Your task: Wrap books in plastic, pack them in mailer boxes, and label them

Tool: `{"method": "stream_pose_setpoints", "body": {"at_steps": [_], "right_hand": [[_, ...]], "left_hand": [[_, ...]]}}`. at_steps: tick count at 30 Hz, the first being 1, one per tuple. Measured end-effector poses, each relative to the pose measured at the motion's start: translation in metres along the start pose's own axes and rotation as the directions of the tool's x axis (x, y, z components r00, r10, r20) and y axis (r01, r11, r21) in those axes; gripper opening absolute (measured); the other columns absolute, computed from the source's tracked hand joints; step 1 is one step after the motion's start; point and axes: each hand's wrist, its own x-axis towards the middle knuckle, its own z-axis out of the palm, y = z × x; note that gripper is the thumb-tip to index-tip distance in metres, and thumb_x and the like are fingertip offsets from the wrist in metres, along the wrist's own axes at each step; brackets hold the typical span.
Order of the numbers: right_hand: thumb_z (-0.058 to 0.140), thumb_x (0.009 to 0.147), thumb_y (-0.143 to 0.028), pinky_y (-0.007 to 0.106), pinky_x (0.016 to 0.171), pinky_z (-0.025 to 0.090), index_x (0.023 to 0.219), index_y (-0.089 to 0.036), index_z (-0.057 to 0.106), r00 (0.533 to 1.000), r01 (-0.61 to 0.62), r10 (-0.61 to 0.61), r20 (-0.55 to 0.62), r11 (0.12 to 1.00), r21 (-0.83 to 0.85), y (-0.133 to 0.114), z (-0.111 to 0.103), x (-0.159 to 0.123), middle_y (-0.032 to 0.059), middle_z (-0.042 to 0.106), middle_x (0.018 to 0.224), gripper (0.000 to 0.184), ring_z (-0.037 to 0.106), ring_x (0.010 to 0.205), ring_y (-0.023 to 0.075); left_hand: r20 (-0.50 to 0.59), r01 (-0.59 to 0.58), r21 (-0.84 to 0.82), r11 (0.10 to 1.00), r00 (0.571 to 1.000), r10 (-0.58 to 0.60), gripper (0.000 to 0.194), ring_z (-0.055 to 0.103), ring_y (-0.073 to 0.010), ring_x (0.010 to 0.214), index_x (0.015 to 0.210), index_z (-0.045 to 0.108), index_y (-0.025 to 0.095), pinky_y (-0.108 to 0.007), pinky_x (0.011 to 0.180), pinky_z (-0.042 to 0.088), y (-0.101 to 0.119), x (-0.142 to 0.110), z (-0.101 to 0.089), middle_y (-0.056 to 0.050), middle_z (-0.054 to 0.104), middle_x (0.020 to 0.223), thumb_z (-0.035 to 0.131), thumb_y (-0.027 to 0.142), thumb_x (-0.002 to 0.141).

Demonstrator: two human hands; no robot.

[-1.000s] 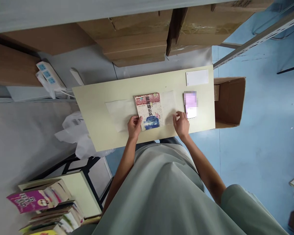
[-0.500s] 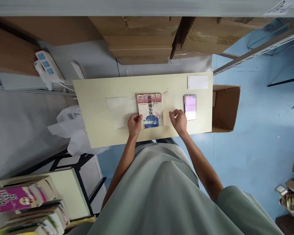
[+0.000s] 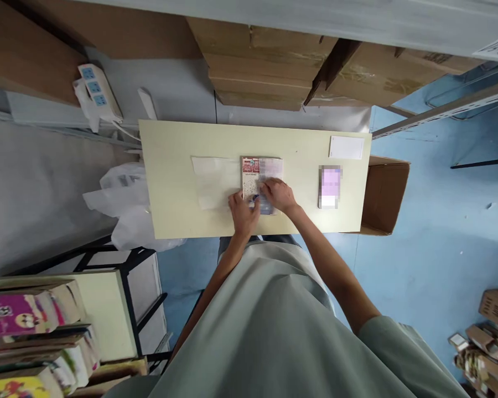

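A paperback book [image 3: 249, 178] with a red-and-white cover lies flat on the pale yellow table [image 3: 170, 215]. A translucent sheet [image 3: 216, 182] stretches out from the book's left side, and a hazy flap of such sheet covers the cover's right half. My right hand [image 3: 279, 193] is above the book, its fingertips pinched on the flap's edge near the middle of the cover. At the book's lower left corner, my left hand [image 3: 244, 215] grips the book, thumb on the cover and fingers along the left edge.
To the right lie a blurred purple-and-white item [image 3: 329, 188] and a white card [image 3: 346, 147]. An open cardboard box [image 3: 384, 196] adjoins the table's right end. Crumpled plastic bags [image 3: 126, 199] hang at the left, near a power strip [image 3: 99, 94]. Stacked books [image 3: 37, 315] stand lower left.
My right hand has moved left from beside the book, bringing the translucent flap over the cover's right half. My left hand's thumb reaches further onto the cover. The camera view has shifted and turned slightly.
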Motion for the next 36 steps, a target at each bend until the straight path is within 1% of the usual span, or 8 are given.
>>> {"method": "stream_pose_setpoints", "body": {"at_steps": [3, 5, 11, 15, 20, 26, 31, 36], "right_hand": [[0.061, 0.107, -0.027, 0.037, 0.087, 0.057, 0.107, -0.022, 0.070, 0.993, -0.012, 0.015, 0.117, 0.999, -0.033, 0.007, -0.018, 0.011, 0.0098, 0.077, 0.107, 0.011, 0.072, 0.101, 0.0267], [0.067, 0.100, -0.019, 0.038, 0.087, 0.057, 0.113, -0.021, 0.070, 0.993, -0.013, 0.021, 0.113, 0.998, -0.065, 0.012, -0.032, 0.023, 0.0091, 0.078, 0.105, 0.014, 0.072, 0.099, 0.0274], [0.082, 0.085, -0.018, 0.039, 0.089, 0.060, 0.096, -0.023, 0.073, 0.978, 0.005, 0.027, 0.207, 0.988, -0.154, 0.014, -0.050, 0.071, 0.0044, 0.078, 0.102, 0.015, 0.072, 0.096, 0.0257], [0.087, 0.081, -0.019, 0.042, 0.090, 0.061, 0.093, -0.020, 0.075, 0.968, -0.014, 0.077, 0.238, 0.966, -0.257, 0.006, -0.052, 0.086, 0.0067, 0.078, 0.099, 0.017, 0.074, 0.095, 0.0275], [0.089, 0.080, -0.020, 0.044, 0.093, 0.061, 0.096, -0.019, 0.075, 0.964, -0.008, 0.097, 0.248, 0.941, -0.337, -0.003, -0.057, 0.086, 0.0086, 0.078, 0.101, 0.022, 0.075, 0.102, 0.0295], [0.089, 0.081, -0.024, 0.044, 0.093, 0.060, 0.097, -0.020, 0.074, 0.954, -0.003, 0.113, 0.278, 0.930, -0.368, -0.007, -0.060, 0.087, 0.0095, 0.079, 0.105, 0.023, 0.075, 0.104, 0.0295], [0.076, 0.089, -0.019, 0.042, 0.092, 0.061, 0.102, -0.020, 0.073, 0.964, 0.063, 0.024, 0.265, 0.947, -0.315, 0.000, -0.055, 0.077, 0.0117, 0.079, 0.109, 0.013, 0.073, 0.106, 0.0306], [0.053, 0.086, 0.005, 0.044, 0.111, 0.053, 0.125, -0.019, 0.071, 0.936, 0.273, -0.198, 0.291, 0.930, -0.247, 0.023, -0.066, 0.044, 0.0134, 0.068, 0.142, 0.049, 0.060, 0.135, 0.0315]], "left_hand": [[-0.003, 0.028, 0.048, 0.998, 1.000, -0.028, 0.068, 0.047, -0.0465, 0.138, 0.140, 0.050, 0.012, -0.063, 0.119, 0.038, 0.009, -0.009, 0.006, -0.027, 0.053, 0.139, 0.081, 0.037, 0.085], [-0.012, 0.034, 0.041, 0.999, 0.999, -0.034, 0.070, 0.046, -0.0474, 0.140, 0.146, 0.045, 0.012, -0.064, 0.119, 0.038, 0.014, -0.011, 0.006, -0.028, 0.051, 0.142, 0.078, 0.036, 0.089], [0.019, -0.117, 0.051, 0.992, 0.993, 0.117, 0.039, 0.043, -0.0429, 0.148, 0.138, 0.056, 0.019, -0.061, 0.120, 0.036, 0.045, -0.018, 0.007, -0.025, 0.048, 0.153, 0.058, 0.019, 0.100], [0.140, -0.162, 0.077, 0.984, 0.979, 0.151, 0.036, 0.045, -0.0488, 0.147, 0.134, 0.061, 0.014, -0.066, 0.119, 0.036, 0.072, -0.024, 0.030, -0.030, 0.051, 0.154, 0.060, 0.029, 0.102], [0.164, -0.120, 0.097, 0.988, 0.981, 0.104, 0.071, 0.045, -0.0513, 0.147, 0.158, 0.045, 0.005, -0.067, 0.118, 0.039, 0.074, -0.025, 0.054, -0.034, 0.044, 0.162, 0.067, 0.036, 0.098], [0.054, -0.018, -0.030, 0.999, 0.998, 0.020, 0.066, 0.041, -0.0479, 0.154, 0.168, 0.038, 0.006, -0.070, 0.121, 0.038, 0.085, -0.028, 0.074, -0.031, 0.045, 0.163, 0.042, 0.016, 0.103], [0.045, 0.114, -0.069, 0.991, 0.993, -0.111, 0.067, 0.036, -0.0593, 0.154, 0.168, 0.037, 0.002, -0.081, 0.101, 0.050, 0.107, -0.033, 0.090, -0.037, 0.034, 0.169, 0.039, 0.013, 0.102], [0.136, 0.095, -0.050, 0.994, 0.987, -0.087, 0.064, 0.030, -0.0548, 0.160, 0.161, 0.043, -0.005, -0.080, 0.108, 0.048, 0.105, -0.031, 0.085, -0.042, 0.036, 0.166, 0.033, 0.002, 0.099]]}}
